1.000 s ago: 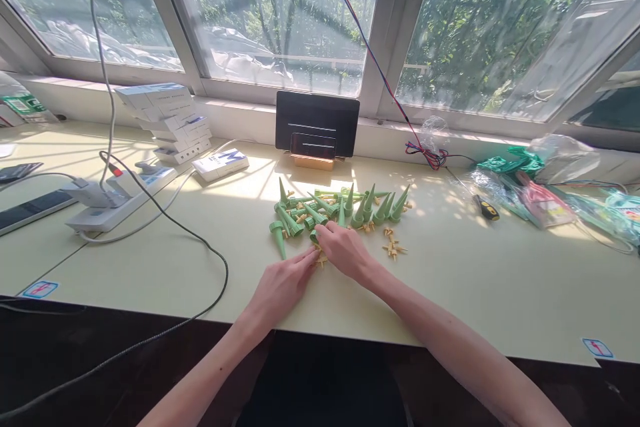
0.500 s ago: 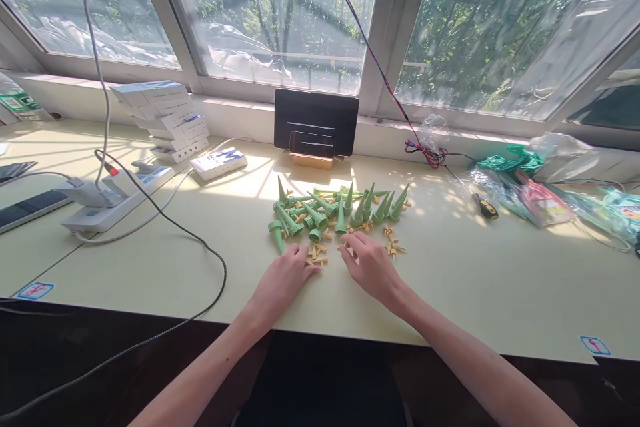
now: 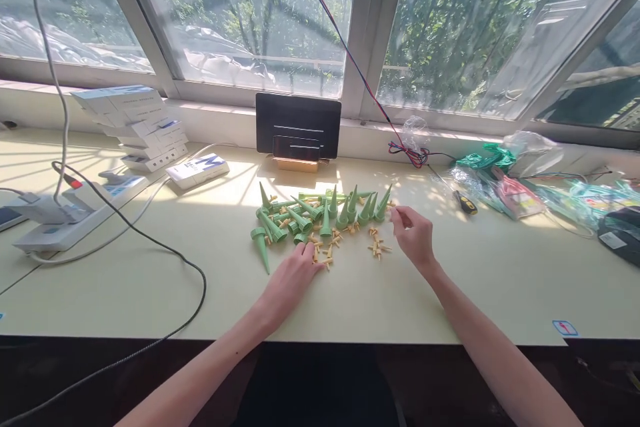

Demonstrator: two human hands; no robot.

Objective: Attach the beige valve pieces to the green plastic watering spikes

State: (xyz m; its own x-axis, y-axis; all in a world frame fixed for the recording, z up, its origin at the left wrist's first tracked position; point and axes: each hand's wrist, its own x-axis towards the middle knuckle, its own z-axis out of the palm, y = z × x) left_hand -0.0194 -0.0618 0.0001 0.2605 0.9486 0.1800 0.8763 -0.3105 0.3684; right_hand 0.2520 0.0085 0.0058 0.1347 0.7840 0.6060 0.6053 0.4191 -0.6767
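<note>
Several green plastic cone spikes (image 3: 326, 221) with ribbed caps lie and stand in a cluster mid-table, some upright in a row on the right. Small beige T-shaped plastic pieces (image 3: 374, 248) are scattered among and in front of them. My left hand (image 3: 290, 280) rests palm down at the front of the cluster, thumb apart from the fingers, beside a few beige pieces. One spike (image 3: 261, 250) lies tilted just left of it. At the right end of the row, my right hand (image 3: 414, 237) is closed in a pinch; what its fingertips hold is too small to make out.
Behind the cluster a black tablet (image 3: 299, 121) and a phone lean on a wooden stand (image 3: 296, 165). White boxes (image 3: 150, 140), a power strip (image 3: 75, 220) and a black cable (image 3: 203, 280) are on the left. A yellow-black tool (image 3: 466, 203) and plastic bags (image 3: 520, 193) lie right.
My right hand has moved right and away from the front beige pieces to the row's right end. My left hand stays near the front pieces. The view has shifted right.
</note>
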